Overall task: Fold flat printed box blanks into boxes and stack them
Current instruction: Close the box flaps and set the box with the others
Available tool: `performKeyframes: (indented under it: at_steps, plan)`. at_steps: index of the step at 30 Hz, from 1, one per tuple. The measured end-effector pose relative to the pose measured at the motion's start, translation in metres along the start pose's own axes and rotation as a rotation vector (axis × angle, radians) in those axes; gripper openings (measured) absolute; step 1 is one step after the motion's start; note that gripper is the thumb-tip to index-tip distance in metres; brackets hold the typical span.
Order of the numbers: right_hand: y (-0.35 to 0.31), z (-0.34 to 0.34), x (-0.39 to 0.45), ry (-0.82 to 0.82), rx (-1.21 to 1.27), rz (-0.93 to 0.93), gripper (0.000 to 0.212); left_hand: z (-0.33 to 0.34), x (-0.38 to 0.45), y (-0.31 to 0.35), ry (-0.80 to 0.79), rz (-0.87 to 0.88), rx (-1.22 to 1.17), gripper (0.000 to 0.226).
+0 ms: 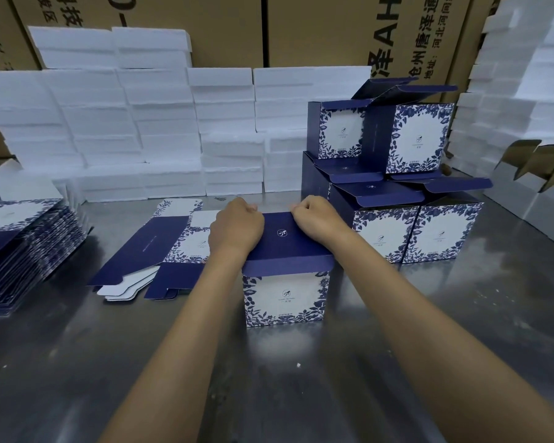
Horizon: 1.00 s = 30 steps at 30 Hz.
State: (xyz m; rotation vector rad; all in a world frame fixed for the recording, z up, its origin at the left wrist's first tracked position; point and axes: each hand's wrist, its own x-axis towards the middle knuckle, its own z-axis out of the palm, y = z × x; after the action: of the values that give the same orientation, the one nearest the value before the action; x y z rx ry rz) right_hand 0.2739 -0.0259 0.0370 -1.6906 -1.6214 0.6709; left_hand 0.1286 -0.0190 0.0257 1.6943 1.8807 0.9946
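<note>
— So which step is this?
— Closing a box (285,282). My left hand (235,230) and right hand (317,220) are curled over its lid's far edge, pressing.
— Next?
— Probably tuck it, then onto the stack (394,174), right of the box.
— Around it?
— Steel desk (301,378); blanks (23,251) far left; white foam (141,132) behind.

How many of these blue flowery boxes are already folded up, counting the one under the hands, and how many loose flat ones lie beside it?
Folded boxes in the stack on the right: 4
Box under the left hand and right hand, box in hand: 1
Loose flat blank beside it: 1
Total: 6
</note>
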Motion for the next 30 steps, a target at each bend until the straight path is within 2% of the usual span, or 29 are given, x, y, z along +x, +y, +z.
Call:
performKeyframes:
  at_steps: [2, 5, 8, 10, 12, 15, 18, 22, 27, 30]
  plan:
    - [0.001, 0.0, 0.001, -0.003, -0.023, 0.011, 0.042, 0.001, 0.0, 0.002, -0.011, -0.012, 0.038, 0.028]
    - [0.002, 0.0, 0.001, 0.005, -0.024, -0.004, 0.037, 0.001, 0.001, 0.004, -0.027, -0.027, 0.063, 0.031]
    - [-0.002, -0.002, -0.006, 0.126, -0.078, -0.182, 0.015, 0.002, 0.002, 0.004, -0.025, -0.045, 0.088, 0.032]
    - [-0.003, -0.006, -0.017, 0.178, -0.054, -0.34, 0.01, 0.001, 0.001, 0.007, -0.013, -0.052, 0.118, 0.03]
    - [0.003, -0.007, -0.032, 0.099, -0.021, -0.417, 0.014, 0.002, 0.001, 0.01, 0.012, -0.037, 0.155, 0.026]
    - [0.021, -0.006, -0.054, 0.031, 0.016, -0.437, 0.014, 0.001, 0.001, 0.014, 0.101, 0.041, 0.169, 0.021]
    - [0.034, -0.009, -0.068, -0.073, 0.161, -0.403, 0.029, -0.003, -0.002, 0.013, 0.1, 0.191, -0.126, 0.017]
    - [0.038, -0.01, -0.07, -0.141, 0.281, -0.398, 0.029, -0.008, -0.033, 0.002, -0.032, 0.269, -0.481, 0.007]
    - [0.047, -0.012, -0.074, -0.22, 0.483, -0.354, 0.024, -0.003, -0.073, -0.031, -0.146, 0.328, -0.622, 0.007]
    - [0.053, -0.011, -0.076, -0.225, 0.538, -0.369, 0.024, -0.007, -0.075, -0.039, -0.229, 0.394, -0.634, 0.029]
